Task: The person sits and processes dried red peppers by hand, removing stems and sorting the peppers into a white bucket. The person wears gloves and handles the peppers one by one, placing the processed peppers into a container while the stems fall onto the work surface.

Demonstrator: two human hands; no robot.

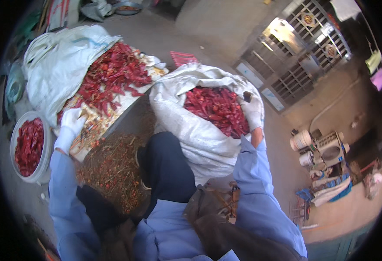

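Note:
My left hand (72, 123), in a white glove, is at the near edge of a low board (125, 106) strewn with chilli scraps. Its fingers are bent, and whatever may be between them is hidden. Behind it a heap of dried red chillies (107, 76) spills from a white woven sack (59, 67) lying on its side. My right hand (252, 112), also gloved, rests at the right inner side of an upright white woven sack (191, 143). Red chillies (215, 109) fill this sack to near its mouth. A small dark patch shows at the right fingertips; I cannot tell what it is.
A white plastic bucket (49, 156) of red chillies stands left of my left arm. Stems and scraps (116, 173) litter the floor by my legs. A red slatted plastic item (183, 58) is behind the upright sack. Farther right are a barred metal door (289, 55) and several buckets (300, 140).

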